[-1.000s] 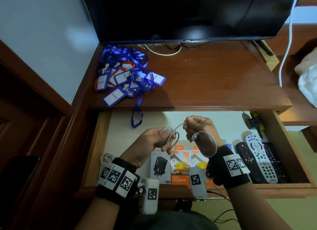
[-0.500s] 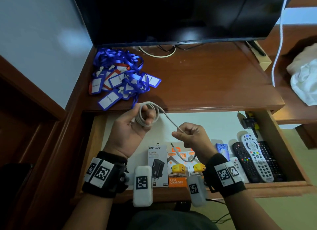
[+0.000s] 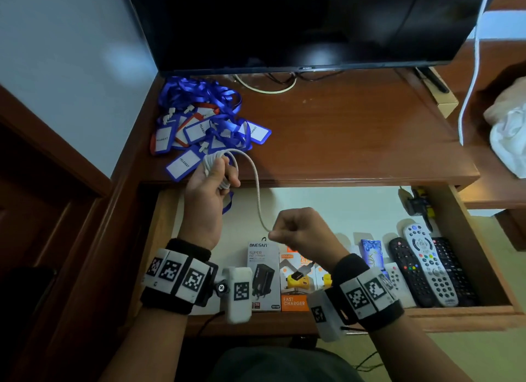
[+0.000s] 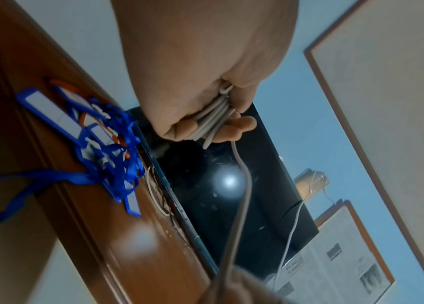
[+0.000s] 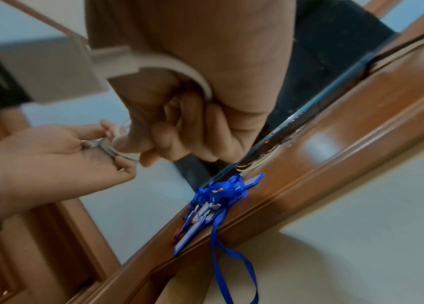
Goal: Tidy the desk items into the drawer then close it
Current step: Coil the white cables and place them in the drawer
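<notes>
Left hand raised since before, fingers gripping coiled cable, right hand pinching its tail

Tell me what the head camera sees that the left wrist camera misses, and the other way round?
Only the head view shows the open drawer with its charger boxes and remotes, plus the right hand gripping the cable's free end.

Only the left wrist view shows, close up, the coil pinched under the left hand's thumb, and a framed picture on the wall.

Both show the cable, the left hand, the blue lanyards on the desk, and the TV.
</notes>
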Available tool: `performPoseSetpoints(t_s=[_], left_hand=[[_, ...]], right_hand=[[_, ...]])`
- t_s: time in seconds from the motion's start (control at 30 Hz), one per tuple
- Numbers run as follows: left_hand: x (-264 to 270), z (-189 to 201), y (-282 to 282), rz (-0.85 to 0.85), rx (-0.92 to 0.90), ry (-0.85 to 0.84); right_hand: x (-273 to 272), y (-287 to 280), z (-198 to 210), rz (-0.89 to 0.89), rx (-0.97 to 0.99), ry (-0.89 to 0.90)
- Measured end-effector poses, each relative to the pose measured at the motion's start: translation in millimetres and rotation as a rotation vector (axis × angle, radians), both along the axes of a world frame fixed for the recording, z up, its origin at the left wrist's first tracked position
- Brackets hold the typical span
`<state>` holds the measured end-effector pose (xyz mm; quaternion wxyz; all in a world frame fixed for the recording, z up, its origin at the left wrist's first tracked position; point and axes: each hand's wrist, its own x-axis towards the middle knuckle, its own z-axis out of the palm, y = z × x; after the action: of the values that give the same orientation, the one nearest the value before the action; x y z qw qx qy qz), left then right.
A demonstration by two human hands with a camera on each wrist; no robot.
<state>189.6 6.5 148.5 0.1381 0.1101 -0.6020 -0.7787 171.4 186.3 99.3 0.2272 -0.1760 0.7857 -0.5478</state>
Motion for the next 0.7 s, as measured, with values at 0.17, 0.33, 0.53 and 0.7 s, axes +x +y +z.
performPoseSetpoints(t_s=[0.17, 0.33, 0.53, 0.7], left_hand=[[1.8, -2.8, -1.1, 0.036, -0.056, 0.0], [3.0, 1.0, -3.1, -0.001, 0.104, 0.023], [5.3, 9.4, -7.1, 0.017, 0.213, 0.091], [10.1, 9.0, 2.8, 0.001, 0.035, 0.08]], right_hand=[[6.0, -14.8, 13.1, 0.221, -0.065, -0.035], [12.2, -25.4, 17.5, 0.286, -0.148, -0.117], [4.3, -25.0, 6.9, 0.168, 0.022, -0.069], [-6.1, -22.3, 5.8, 0.14, 0.204, -0.059]])
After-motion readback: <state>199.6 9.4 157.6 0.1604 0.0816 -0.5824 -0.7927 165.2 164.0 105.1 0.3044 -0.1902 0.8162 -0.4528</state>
